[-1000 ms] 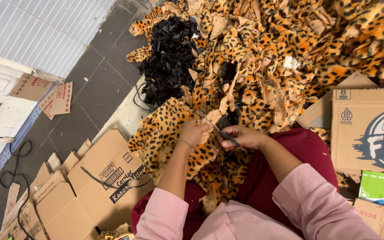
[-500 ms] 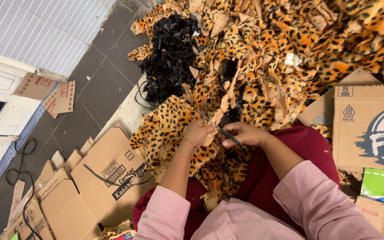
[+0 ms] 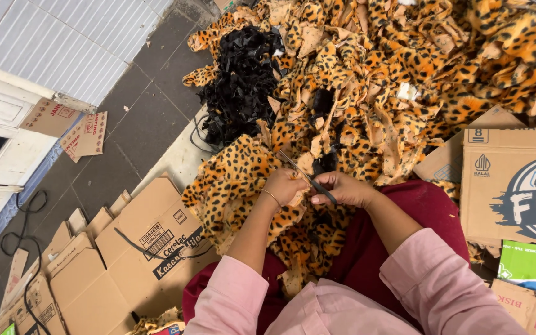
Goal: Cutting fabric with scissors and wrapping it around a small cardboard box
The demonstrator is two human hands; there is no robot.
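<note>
Leopard-print plush fabric (image 3: 237, 186) lies draped over the person's lap in the head view, and both hands work at its upper edge. The left hand (image 3: 285, 185) has its fingers closed on a fold of the fabric, pinching it taut. The right hand (image 3: 342, 189) has its fingers closed around dark scissors (image 3: 308, 178), whose blades point up and left across the cloth toward the pinched fold.

Cutting cleanly here seems to call for keeping the fold stretched and the left fingertips just clear of the blades, which sit very near them.

Room is tight. A heap of leopard offcuts (image 3: 417, 80) crowds the far side, with a black scrap pile (image 3: 243, 87) at its left. A printed cardboard box (image 3: 516, 186) hems the right, flattened cartons (image 3: 125, 248) the left; bare grey floor (image 3: 125, 124) opens beyond.
</note>
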